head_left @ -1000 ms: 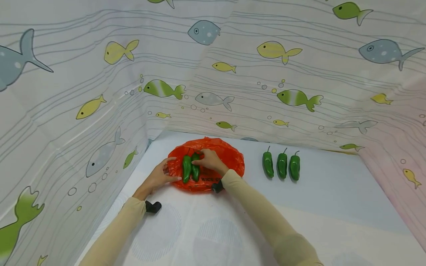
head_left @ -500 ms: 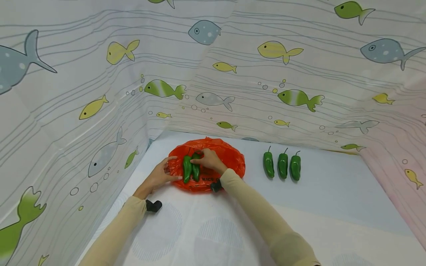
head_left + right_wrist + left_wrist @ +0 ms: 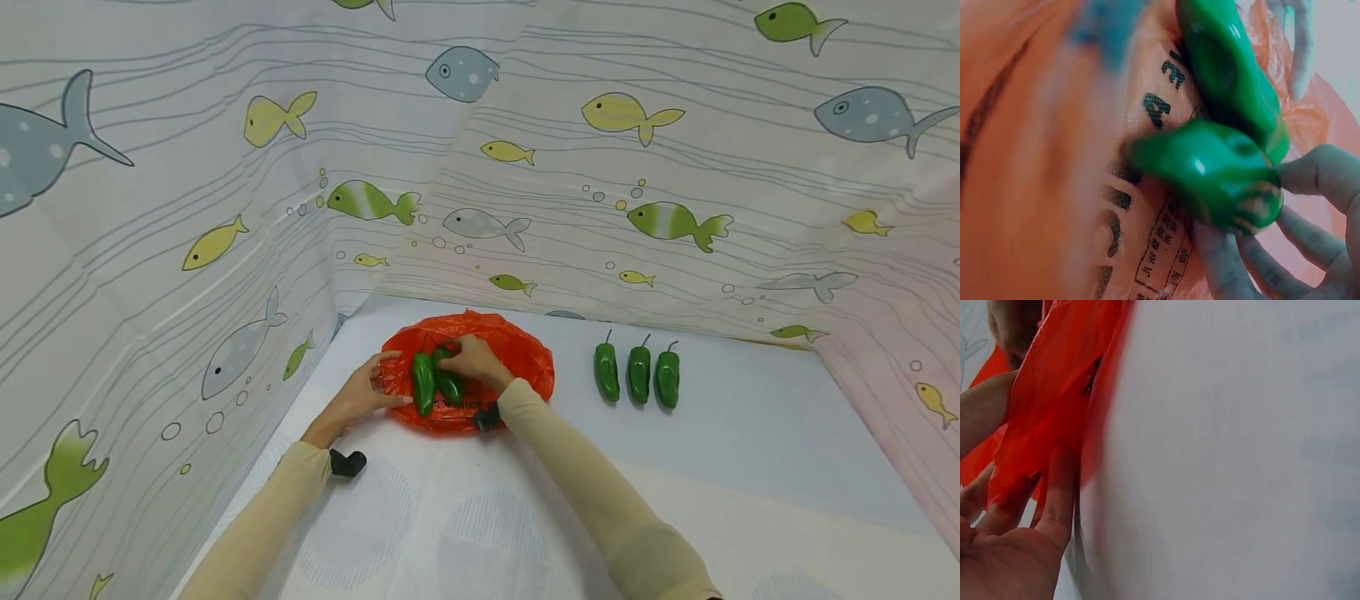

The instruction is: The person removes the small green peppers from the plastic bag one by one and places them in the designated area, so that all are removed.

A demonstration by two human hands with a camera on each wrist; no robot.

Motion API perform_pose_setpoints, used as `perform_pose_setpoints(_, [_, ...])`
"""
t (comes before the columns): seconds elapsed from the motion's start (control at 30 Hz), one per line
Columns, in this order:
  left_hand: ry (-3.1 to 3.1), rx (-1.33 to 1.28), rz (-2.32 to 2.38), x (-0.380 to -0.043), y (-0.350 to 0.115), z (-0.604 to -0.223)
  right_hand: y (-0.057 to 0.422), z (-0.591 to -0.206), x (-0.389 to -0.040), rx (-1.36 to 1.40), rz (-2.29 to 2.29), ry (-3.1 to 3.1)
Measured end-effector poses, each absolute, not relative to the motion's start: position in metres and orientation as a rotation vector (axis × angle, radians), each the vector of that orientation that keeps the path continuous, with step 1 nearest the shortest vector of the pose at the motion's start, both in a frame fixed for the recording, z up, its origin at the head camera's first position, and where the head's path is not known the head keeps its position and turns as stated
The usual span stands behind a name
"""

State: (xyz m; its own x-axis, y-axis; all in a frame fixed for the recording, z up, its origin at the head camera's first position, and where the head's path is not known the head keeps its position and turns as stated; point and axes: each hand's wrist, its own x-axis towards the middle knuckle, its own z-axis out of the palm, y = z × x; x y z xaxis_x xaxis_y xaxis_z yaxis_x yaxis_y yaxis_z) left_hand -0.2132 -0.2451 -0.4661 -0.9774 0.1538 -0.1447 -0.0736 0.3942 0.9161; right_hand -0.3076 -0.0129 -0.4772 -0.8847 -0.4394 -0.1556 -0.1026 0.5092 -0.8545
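The right hand point(image 3: 472, 358) pinches a glossy, dark green, elongated pepper point(image 3: 452, 388) near its upper end, thumb on one side and fingers on the other. This pepper is over the left half of a crumpled, thin red plastic bag point(image 3: 528, 354), slanting with its tip toward the bag's near edge. A second glossy green pepper with a thin stem point(image 3: 424, 387) is just beside it, nearer the bag's left edge; the right wrist view shows the two overlapping, though I cannot tell whether they touch. Both lie within the bag's outline; I cannot tell how deep inside they sit. Black printed lettering point(image 3: 1163, 112) runs across the bag near the two peppers.

The left hand point(image 3: 360, 396) is at the bag's left edge, thumb and fingers spread apart against the red film; I cannot tell whether it pinches the plastic. On each wrist, by the cuffs of long beige sleeves point(image 3: 585, 483), is a small black device point(image 3: 347, 463); the right one overlaps the bag's near edge.

Well to the right of the bag, three upright-aligned green peppers point(image 3: 639, 375) lie in a row, stems pointing away from the person. Beneath the bag spreads a pale, circle-patterned table covering point(image 3: 750, 433). Behind the bag and along its left rises a white sheet printed with fish point(image 3: 555, 192).
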Motion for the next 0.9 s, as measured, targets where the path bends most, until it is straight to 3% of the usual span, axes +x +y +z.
perform_pose_setpoints(0.27, [2.470,0.084,1.635,-0.231,-0.256,-0.503,-0.018,-0.484,-0.310,-0.467,-1.251,2.518])
perform_pose_setpoints(0.9, [2.479,0.086,1.632,-0.232,-0.257,-0.502,-0.001,-0.473,-0.313,-0.501,-1.351,2.420])
